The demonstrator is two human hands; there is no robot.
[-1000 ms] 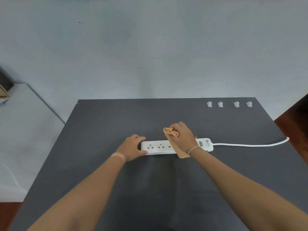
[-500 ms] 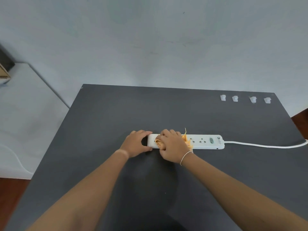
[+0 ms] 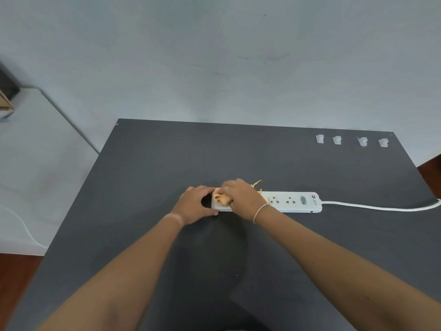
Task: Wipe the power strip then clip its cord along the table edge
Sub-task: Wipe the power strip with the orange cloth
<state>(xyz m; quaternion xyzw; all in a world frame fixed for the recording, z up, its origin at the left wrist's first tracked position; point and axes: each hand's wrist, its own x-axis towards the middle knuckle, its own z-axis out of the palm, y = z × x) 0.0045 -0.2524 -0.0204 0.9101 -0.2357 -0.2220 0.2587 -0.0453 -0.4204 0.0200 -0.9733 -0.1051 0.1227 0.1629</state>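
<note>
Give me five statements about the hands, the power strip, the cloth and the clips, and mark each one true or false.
1. The right hand presses an orange cloth onto the power strip. True.
2. The left hand lies flat on the table, away from the strip. False: it holds the strip's left end.
3. Four white clips sit in a row near the far right corner of the table. True.
4. The cord is already pressed into the clips. False: it runs loose off the right edge, clear of them.
5. The cloth covers the switch. False: the switch is uncovered, right of the cloth.
</note>
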